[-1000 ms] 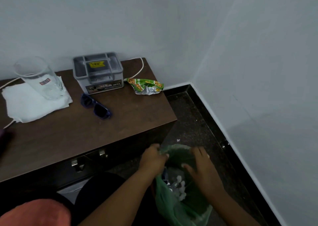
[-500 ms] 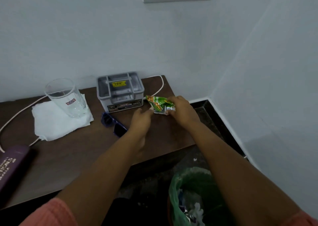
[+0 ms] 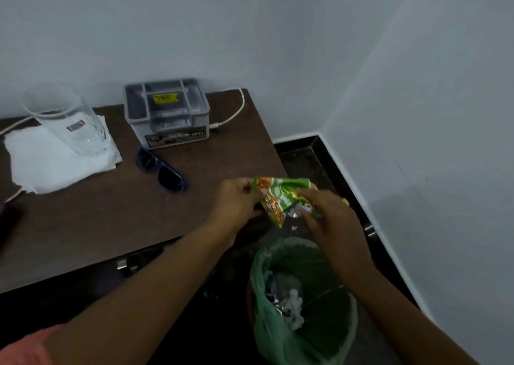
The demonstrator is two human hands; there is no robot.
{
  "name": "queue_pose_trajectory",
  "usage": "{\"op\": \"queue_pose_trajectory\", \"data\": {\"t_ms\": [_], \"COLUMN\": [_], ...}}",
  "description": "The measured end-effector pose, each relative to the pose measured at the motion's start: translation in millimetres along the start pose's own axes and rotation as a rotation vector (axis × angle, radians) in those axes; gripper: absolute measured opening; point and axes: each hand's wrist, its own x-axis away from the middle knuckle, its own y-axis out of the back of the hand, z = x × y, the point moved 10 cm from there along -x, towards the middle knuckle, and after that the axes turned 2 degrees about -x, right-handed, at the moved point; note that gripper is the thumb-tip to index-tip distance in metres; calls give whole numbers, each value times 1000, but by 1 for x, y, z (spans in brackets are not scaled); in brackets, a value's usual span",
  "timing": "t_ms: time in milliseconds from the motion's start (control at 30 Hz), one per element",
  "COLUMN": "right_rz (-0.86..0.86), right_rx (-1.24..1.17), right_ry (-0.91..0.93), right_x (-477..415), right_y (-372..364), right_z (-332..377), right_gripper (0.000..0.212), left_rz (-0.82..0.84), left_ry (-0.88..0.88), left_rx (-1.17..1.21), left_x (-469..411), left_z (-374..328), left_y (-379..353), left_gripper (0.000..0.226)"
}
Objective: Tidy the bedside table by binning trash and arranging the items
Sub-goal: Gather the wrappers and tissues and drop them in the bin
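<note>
A crumpled green and orange snack wrapper point(image 3: 281, 195) hangs in the air off the right edge of the brown bedside table point(image 3: 97, 220). My left hand point(image 3: 236, 200) pinches its left end and my right hand point(image 3: 328, 214) grips its right side. Below the wrapper on the floor stands a bin lined with a green bag point(image 3: 322, 314), with crumpled trash inside. On the table lie blue sunglasses point(image 3: 161, 170), a grey lidded box point(image 3: 167, 111), a clear glass point(image 3: 64, 119) and a white cloth point(image 3: 61, 161) under the glass.
A white cable point(image 3: 233, 111) runs behind the grey box to the wall. A dark object point(image 3: 5, 222) sits at the table's left edge. White walls meet in a corner at the right, with dark floor and skirting below. A drawer handle point(image 3: 128, 261) shows on the table front.
Both hands left the bin bag, reached to the wrapper beside the grey box, and have now lifted it off the table to above the bin.
</note>
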Motion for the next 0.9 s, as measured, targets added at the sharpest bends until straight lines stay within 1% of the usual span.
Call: {"op": "queue_pose_trajectory", "data": {"t_ms": [100, 167, 233, 300, 367, 400, 433, 500, 567, 633, 733, 800, 900], "right_rz": [83, 137, 206, 284, 339, 347, 337, 296, 211, 114, 43, 48, 115], "right_rx": [18, 43, 29, 6, 22, 24, 14, -30, -63, -123, -279, -323, -342], "right_ry": [-136, -211, -302, -389, -413, -414, -415, -413, -373, -316, -227, -125, 14], "right_x": [55, 88, 116, 138, 151, 155, 156, 151, 135, 111, 64, 29, -15], "right_y": [7, 2, -12, -31, -48, -53, -56, -57, -51, -40, -33, -41, -75], "right_z": [-29, -51, -76, -98, -111, -114, -115, -112, -98, -73, -18, 24, 82], "right_gripper": [31, 32, 34, 38, 44, 44, 44, 45, 41, 34, 28, 27, 35], "left_rz": [121, 187, 260, 332, 365, 355, 343, 329, 329, 284, 70, -95, -346], "left_ry": [114, 171, 194, 209, 207, 204, 205, 192, 142, 33, -129, -189, -228], "left_rx": [-139, -359, -611, -831, -972, -1001, -996, -866, -635, -415, -152, -36, 28], "left_x": [19, 21, 21, 23, 22, 23, 23, 28, 42, 57, 76, 81, 69], "left_z": [40, 72, 102, 124, 133, 131, 127, 110, 79, 39, -11, -25, -30], "left_y": [-34, -53, -67, -73, -70, -65, -60, -52, -44, -25, 40, 89, 156], "left_gripper": [14, 18, 27, 41, 52, 54, 54, 54, 53, 42, 24, 21, 21]}}
